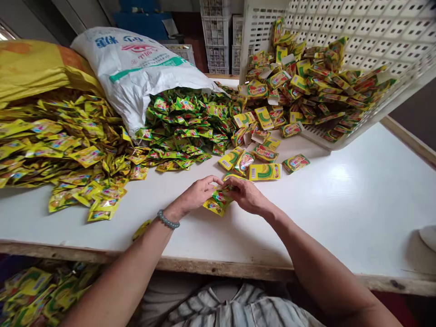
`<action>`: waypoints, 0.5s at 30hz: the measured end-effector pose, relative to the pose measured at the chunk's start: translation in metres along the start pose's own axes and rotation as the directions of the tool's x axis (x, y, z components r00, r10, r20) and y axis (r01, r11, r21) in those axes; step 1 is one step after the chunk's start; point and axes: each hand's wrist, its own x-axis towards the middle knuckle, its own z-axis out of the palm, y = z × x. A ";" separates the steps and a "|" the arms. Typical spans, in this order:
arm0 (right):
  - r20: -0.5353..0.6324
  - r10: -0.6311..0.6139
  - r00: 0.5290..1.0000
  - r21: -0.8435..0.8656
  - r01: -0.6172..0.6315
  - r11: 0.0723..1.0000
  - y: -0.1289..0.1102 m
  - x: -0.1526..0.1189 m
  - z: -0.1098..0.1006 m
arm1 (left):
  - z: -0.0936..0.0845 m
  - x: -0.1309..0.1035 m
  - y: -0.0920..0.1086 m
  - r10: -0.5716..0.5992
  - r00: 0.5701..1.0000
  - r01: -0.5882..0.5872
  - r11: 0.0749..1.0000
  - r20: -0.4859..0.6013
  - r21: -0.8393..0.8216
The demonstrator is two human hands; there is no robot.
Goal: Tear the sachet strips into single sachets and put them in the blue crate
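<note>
Head view: my two hands meet over a small bundle of packets at the middle of the bench.

My left hand (199, 193) and right hand (245, 195) are both closed on the packets (218, 202), fingertips pinching them from either side just above the white bench (340, 195). A bead bracelet (167, 220) circles my left wrist. Loose packets (262, 170) lie just beyond my hands. A white sack (136, 68) spills green packets behind them; a tipped white crate (374, 41) spills more at right.
</note>
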 end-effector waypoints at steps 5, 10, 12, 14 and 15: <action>0.004 0.015 1.000 -0.126 -0.015 0.992 0.003 -0.001 -0.001 | 0.009 0.003 0.011 -0.039 0.987 0.037 0.999 0.158 0.015; 0.094 0.121 0.988 -0.155 -0.105 0.982 -0.001 -0.004 -0.009 | 0.018 0.004 0.021 0.036 0.986 -0.063 0.985 0.163 0.163; 0.157 0.174 0.972 -0.141 -0.152 0.978 -0.004 -0.005 -0.017 | 0.019 0.006 0.024 0.039 0.987 -0.069 0.978 0.154 0.198; 0.111 0.215 0.970 -0.136 -0.200 0.970 -0.003 -0.005 -0.028 | 0.019 0.009 0.024 0.046 0.994 -0.071 0.956 0.094 0.284; 0.025 0.232 0.972 -0.126 -0.227 0.966 -0.002 -0.005 -0.035 | 0.018 0.012 0.024 0.075 0.997 -0.081 0.930 0.031 0.359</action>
